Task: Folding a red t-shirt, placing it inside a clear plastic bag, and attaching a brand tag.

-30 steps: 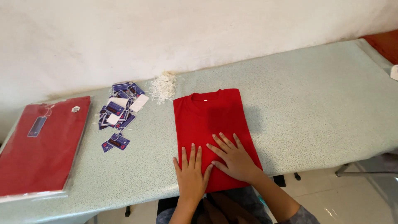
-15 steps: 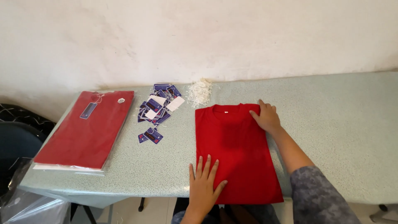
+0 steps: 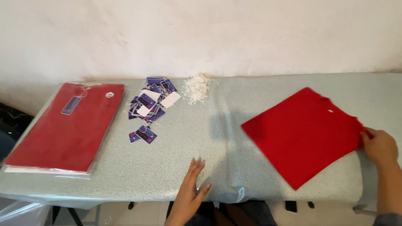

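- One folded red shirt [image 3: 303,134] lies on the table [image 3: 234,167], turned at an angle, on the right half of the top, well apart from the other goods.
- Right hand [image 3: 379,146]: at the shirt's right corner, fingers closed on the fabric edge there; the rest of the shirt lies flat, stretching leftward from the hand.
- Left hand [image 3: 190,186]: flat on the bare table near the front edge, fingers straight and close together, holding nothing; the shirt's nearest corner is well to its right, not touching.
- One bagged red shirt [image 3: 63,127]: in a clear plastic sleeve, lying at the far left end of the table, with one blue tag and one small white sticker near its collar end.
- One loose heap of blue and white paper tags [image 3: 150,104]: between the bagged shirt and the table's middle, toward the wall; they overlap too much for an exact count, though two lie apart at the front of the heap.
- One small pile of white string [image 3: 197,88]: just right of the tags, close to the wall.
- One white plastered wall [image 3: 209,33] behind the table.
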